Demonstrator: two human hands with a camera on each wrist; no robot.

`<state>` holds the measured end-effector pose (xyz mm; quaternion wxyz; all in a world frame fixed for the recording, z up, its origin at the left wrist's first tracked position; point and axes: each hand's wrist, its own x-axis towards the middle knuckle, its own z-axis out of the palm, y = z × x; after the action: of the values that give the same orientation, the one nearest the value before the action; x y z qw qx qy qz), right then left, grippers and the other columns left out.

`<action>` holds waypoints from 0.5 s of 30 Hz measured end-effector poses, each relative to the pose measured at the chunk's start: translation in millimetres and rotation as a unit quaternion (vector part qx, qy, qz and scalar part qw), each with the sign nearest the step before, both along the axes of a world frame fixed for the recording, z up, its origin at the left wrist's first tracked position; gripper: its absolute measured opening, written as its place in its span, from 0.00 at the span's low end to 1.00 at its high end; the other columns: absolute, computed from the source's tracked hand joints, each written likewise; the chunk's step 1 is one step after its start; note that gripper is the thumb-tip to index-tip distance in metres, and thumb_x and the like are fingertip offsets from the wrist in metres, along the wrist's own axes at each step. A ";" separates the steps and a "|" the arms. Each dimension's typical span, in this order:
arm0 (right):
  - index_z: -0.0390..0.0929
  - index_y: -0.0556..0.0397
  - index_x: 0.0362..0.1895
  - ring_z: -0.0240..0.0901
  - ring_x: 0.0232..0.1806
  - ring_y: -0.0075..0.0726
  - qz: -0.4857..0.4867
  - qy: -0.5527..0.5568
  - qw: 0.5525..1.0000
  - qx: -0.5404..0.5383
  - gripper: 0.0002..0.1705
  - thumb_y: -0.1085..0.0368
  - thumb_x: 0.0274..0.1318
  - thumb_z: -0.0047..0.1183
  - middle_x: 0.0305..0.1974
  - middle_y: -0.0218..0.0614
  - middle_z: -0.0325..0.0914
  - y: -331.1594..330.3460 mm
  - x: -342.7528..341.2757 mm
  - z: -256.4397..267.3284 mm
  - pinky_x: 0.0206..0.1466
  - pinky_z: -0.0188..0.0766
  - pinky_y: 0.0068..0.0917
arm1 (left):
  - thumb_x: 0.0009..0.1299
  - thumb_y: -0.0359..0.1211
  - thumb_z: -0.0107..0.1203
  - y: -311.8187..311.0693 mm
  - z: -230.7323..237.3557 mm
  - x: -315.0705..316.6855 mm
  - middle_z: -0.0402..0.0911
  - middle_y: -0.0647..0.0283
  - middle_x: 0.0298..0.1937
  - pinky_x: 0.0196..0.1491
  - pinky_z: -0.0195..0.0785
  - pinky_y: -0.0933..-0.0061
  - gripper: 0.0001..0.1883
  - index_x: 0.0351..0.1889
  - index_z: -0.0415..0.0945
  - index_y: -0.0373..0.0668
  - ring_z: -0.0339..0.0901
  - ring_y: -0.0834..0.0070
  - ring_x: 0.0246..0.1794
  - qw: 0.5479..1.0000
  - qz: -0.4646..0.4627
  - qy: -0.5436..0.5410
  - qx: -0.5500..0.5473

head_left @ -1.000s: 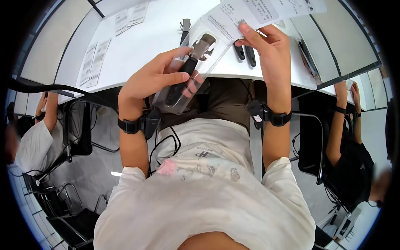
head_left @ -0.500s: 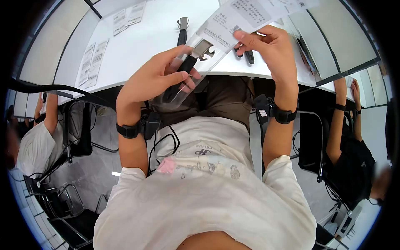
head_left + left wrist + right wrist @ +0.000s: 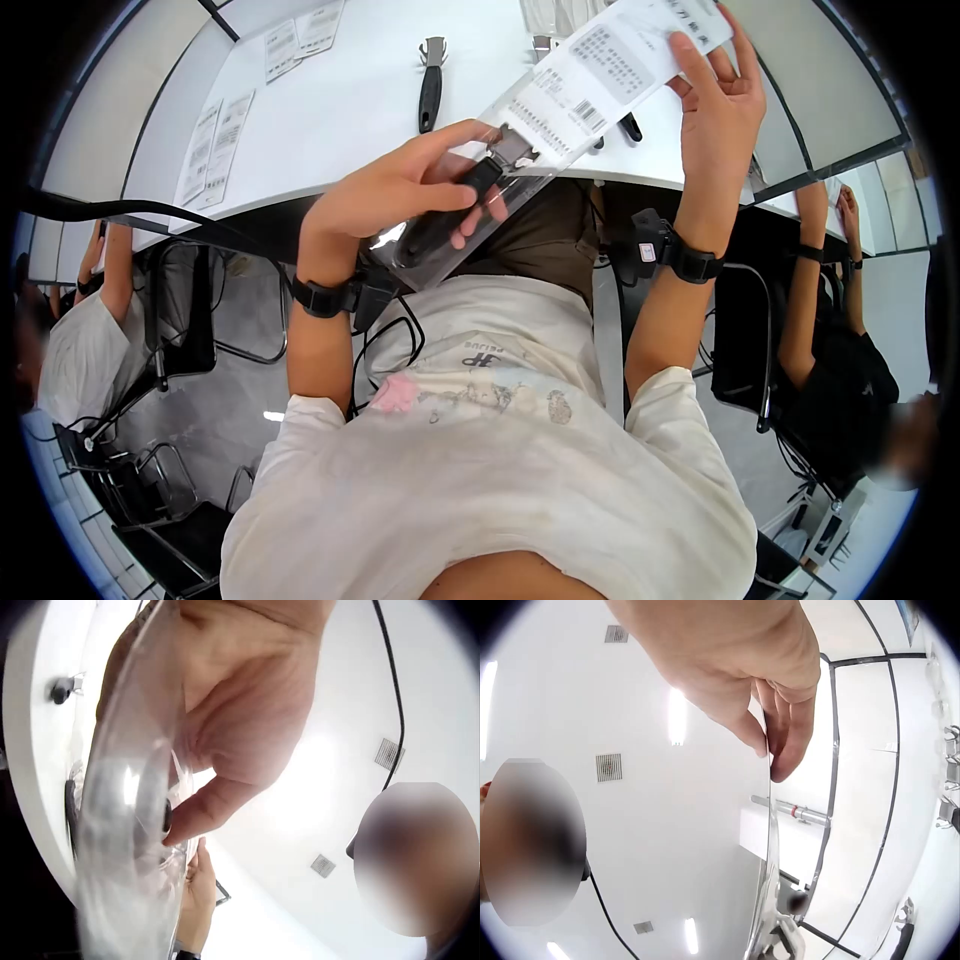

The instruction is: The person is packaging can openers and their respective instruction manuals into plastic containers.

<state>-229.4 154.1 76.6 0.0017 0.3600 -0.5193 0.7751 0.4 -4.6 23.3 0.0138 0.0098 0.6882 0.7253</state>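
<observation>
The white desk [image 3: 330, 125] curves across the far side of the person's lap. Above its near edge, both hands are on a long clear pack [image 3: 455, 255], slanting from low on the left to high on the right, with a white printed card [image 3: 605, 75] toward the upper end. The left hand [image 3: 395, 190] wraps round the lower part; the right hand [image 3: 725, 115] pinches the card's upper end, thumb on the printed face, fingers behind.

Inside the plastic sits the black-handled tool [image 3: 485, 176], its metal head pointing at the card. The left thumb [image 3: 452, 197] lies across the handle and the other fingers curl underneath, showing through the plastic. I can't tell whether any of them touch the tool itself.

A loose tool [image 3: 430, 92] lies on the desk beyond the left hand, and small cards [image 3: 213, 150] lie farther left.

The right wrist view shows the card edge-on, a thin line held narrowly between thumb and fingers, which the head view doesn't give; only the head view shows its print. The left wrist view shows the plastic's bulging side, and both wrist views take in ceiling vents [image 3: 609, 767].
</observation>
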 end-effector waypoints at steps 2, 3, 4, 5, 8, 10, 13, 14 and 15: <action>0.61 0.62 0.73 0.78 0.33 0.19 0.016 -0.015 0.998 0.063 0.36 0.72 0.62 0.58 0.40 0.37 0.85 0.9 -2.4 -0.1 0.29 0.71 0.14 | 0.76 0.30 0.51 7.6 -3.3 -10.9 0.82 0.49 0.48 0.39 0.74 0.72 0.29 0.73 0.56 0.32 0.76 0.74 0.31 1.000 0.011 -0.006 0.019; 0.62 0.60 0.73 0.78 0.33 0.17 0.031 -0.032 0.991 0.124 0.35 0.73 0.62 0.57 0.40 0.37 0.85 2.0 -5.3 -1.6 0.29 0.69 0.13 | 0.77 0.33 0.51 11.8 -5.2 -14.6 0.82 0.50 0.48 0.39 0.74 0.72 0.29 0.73 0.56 0.33 0.76 0.75 0.31 0.999 0.022 -0.013 0.036; 0.82 0.60 0.55 0.82 0.34 0.30 0.024 0.037 0.997 0.065 0.20 0.65 0.61 0.63 0.38 0.43 0.86 -6.0 -13.2 -18.5 0.38 0.83 0.27 | 0.78 0.38 0.52 15.5 -0.3 -16.0 0.81 0.55 0.50 0.40 0.74 0.73 0.31 0.74 0.56 0.32 0.77 0.77 0.33 0.999 0.035 -0.034 0.001; 0.82 0.60 0.55 0.82 0.34 0.30 0.028 0.039 0.997 0.068 0.20 0.65 0.61 0.63 0.38 0.43 0.86 -6.5 -22.9 -29.9 0.38 0.83 0.27 | 0.78 0.38 0.52 21.0 -3.6 -19.4 0.81 0.55 0.50 0.40 0.74 0.73 0.31 0.74 0.56 0.32 0.77 0.77 0.33 0.999 0.039 -0.033 0.003; 0.89 0.57 0.43 0.78 0.30 0.23 0.093 0.080 0.983 0.139 0.12 0.63 0.60 0.64 0.33 0.36 0.86 -10.5 -23.8 -36.3 0.33 0.74 0.19 | 0.74 0.45 0.58 27.1 -6.6 -23.6 0.80 0.61 0.54 0.44 0.75 0.78 0.37 0.74 0.59 0.33 0.80 0.81 0.46 0.982 0.176 -0.046 0.057; 0.89 0.57 0.43 0.78 0.30 0.22 0.113 0.133 0.960 0.219 0.12 0.62 0.60 0.64 0.33 0.36 0.85 -5.5 -16.2 -28.6 0.31 0.74 0.19 | 0.73 0.45 0.60 22.3 -1.7 -21.0 0.79 0.60 0.55 0.46 0.75 0.78 0.38 0.74 0.59 0.33 0.79 0.80 0.48 0.984 0.165 -0.057 0.037; 0.88 0.58 0.43 0.76 0.26 0.21 0.139 0.198 0.925 0.293 0.13 0.62 0.61 0.63 0.32 0.35 0.85 -3.2 -13.3 -27.9 0.25 0.72 0.19 | 0.71 0.43 0.63 18.1 -8.1 -20.1 0.79 0.57 0.57 0.50 0.74 0.79 0.40 0.75 0.58 0.33 0.78 0.78 0.52 0.984 0.155 -0.082 -0.007; 0.87 0.58 0.45 0.75 0.23 0.22 0.172 0.147 0.927 0.299 0.14 0.61 0.62 0.63 0.32 0.35 0.84 -1.9 -14.4 -26.5 0.24 0.71 0.19 | 0.71 0.43 0.64 18.3 -11.3 -19.8 0.79 0.57 0.57 0.50 0.74 0.79 0.40 0.75 0.58 0.34 0.78 0.78 0.51 0.988 0.143 -0.048 -0.035; 0.86 0.58 0.47 0.74 0.21 0.22 0.203 0.095 0.926 0.303 0.15 0.60 0.62 0.63 0.31 0.34 0.84 -1.5 -13.2 -23.9 0.24 0.70 0.19 | 0.70 0.42 0.64 18.5 -12.6 -19.5 0.79 0.56 0.56 0.50 0.74 0.79 0.40 0.75 0.58 0.35 0.78 0.78 0.50 0.989 0.129 -0.015 -0.063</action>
<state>-242.6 152.6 52.7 -0.2157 0.5127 -0.6427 0.5269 -19.1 13.9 10.8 -0.0697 -0.0908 0.7276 0.6764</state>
